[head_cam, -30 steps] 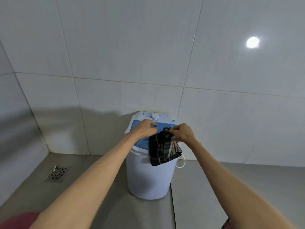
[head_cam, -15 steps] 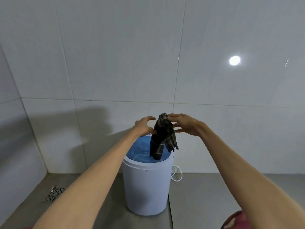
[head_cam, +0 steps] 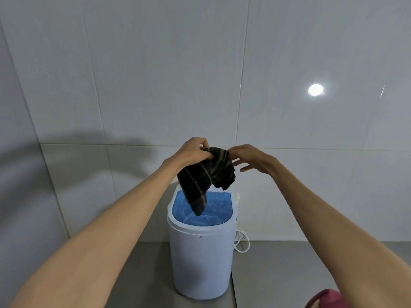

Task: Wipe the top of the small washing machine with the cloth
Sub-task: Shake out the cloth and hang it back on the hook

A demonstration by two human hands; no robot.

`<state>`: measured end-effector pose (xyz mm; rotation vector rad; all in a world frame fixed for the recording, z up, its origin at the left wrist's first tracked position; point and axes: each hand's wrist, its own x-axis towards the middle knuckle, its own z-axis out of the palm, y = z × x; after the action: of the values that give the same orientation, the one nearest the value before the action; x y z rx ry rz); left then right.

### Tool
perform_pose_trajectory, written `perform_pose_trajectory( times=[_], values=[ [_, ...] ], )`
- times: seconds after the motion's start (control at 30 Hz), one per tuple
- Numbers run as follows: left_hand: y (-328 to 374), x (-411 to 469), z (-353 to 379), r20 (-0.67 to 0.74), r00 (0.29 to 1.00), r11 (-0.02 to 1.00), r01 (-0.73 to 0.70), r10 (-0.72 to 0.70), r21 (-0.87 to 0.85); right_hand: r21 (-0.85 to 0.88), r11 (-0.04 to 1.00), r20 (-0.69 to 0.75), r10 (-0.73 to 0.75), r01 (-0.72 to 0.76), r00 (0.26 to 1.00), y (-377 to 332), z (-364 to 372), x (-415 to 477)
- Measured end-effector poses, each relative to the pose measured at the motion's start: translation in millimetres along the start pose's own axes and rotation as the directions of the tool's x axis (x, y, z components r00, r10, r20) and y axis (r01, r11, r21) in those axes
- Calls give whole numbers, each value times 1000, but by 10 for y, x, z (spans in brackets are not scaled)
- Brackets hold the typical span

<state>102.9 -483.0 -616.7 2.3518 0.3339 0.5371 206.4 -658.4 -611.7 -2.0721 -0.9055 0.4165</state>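
Your left hand (head_cam: 195, 152) pinches the dark cloth (head_cam: 206, 176) (striped, hanging down) closed; your right hand (head_cam: 251, 160) touches its top edge with fingers spread. The washing machine (head_cam: 201, 252) stands below both hands.

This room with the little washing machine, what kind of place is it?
Probably a bathroom or laundry corner: large glossy white wall tiles, a grey tiled floor, and a small washing machine with its cord beside it.

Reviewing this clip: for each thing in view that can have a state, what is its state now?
cloth: held up in the air above the machine, hanging crumpled.
left hand: pinching the cloth's top.
right hand: fingers spread, touching the cloth's upper edge.
washing machine: upright, blue lid closed.
white cord: looped on the floor beside it.
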Motion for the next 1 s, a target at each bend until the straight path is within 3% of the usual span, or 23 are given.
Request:
perform_pose_trajectory(
  times=[0.13,0.33,0.43,0.63,0.73,0.87,1.0],
  values=[
    [144,-7,-157,-3,999,999,-33,33,32,-42,999,90,-8,12,996,-115,153,43],
    [132,-7,-314,-5,1000,986,-22,23,167,-127,977,-115,-184,170,976,-105,291,178],
    [45,-32,-403,8,1000,970,-29,28,242,-208,957,-138,-232,201,963,-89,289,241],
    [-180,-63,-370,24,972,818,-211,235,536,-379,869,-147,-396,318,906,-4,324,370],
    [-388,-6,-320,5,958,789,-238,286,566,-548,761,-145,-496,347,856,107,425,497],
    [-837,150,-263,-20,928,704,-267,371,658,-814,477,-70,-647,331,759,405,619,737],
    [-1400,365,-26,70,915,604,-319,398,730,-820,443,-1,-635,363,773,767,816,1119]
  ],
)
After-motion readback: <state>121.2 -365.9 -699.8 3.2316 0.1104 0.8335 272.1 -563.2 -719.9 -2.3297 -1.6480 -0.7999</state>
